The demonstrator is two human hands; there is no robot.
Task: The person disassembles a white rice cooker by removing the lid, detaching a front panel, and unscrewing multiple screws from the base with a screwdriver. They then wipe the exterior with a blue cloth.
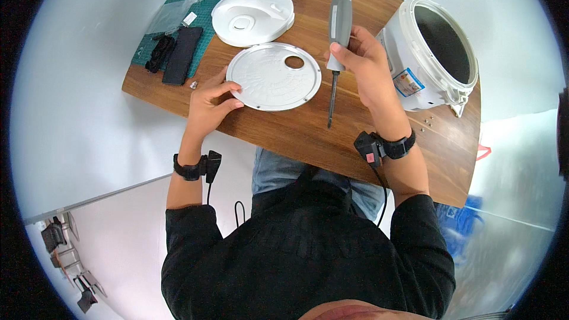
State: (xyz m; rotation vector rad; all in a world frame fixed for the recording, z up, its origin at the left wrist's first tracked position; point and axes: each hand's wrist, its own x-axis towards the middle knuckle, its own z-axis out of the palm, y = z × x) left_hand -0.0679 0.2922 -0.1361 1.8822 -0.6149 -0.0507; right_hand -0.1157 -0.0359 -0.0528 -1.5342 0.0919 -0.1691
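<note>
My left hand point(210, 104) grips the left edge of a flat white round plate point(272, 88), with its thumb on top. The plate lies near the front edge of the table and has one oval hole and small holes around its rim. In my right hand point(368, 59) is a screwdriver point(339, 21) with a grey handle. Its shaft points down toward the table, to the right of the plate and apart from it. Behind the plate, a white round lid point(242, 10) with a raised handle-like part lies on the table.
A white bucket-like container point(398, 38) with a dark inside leans at the right. Several small screws point(428, 122) lie before it. At the left, a green cutting mat point(204, 18) bears a clear plastic bag point(169, 16) and a black oblong object point(182, 56). A small shiny piece point(194, 85) lies nearby.
</note>
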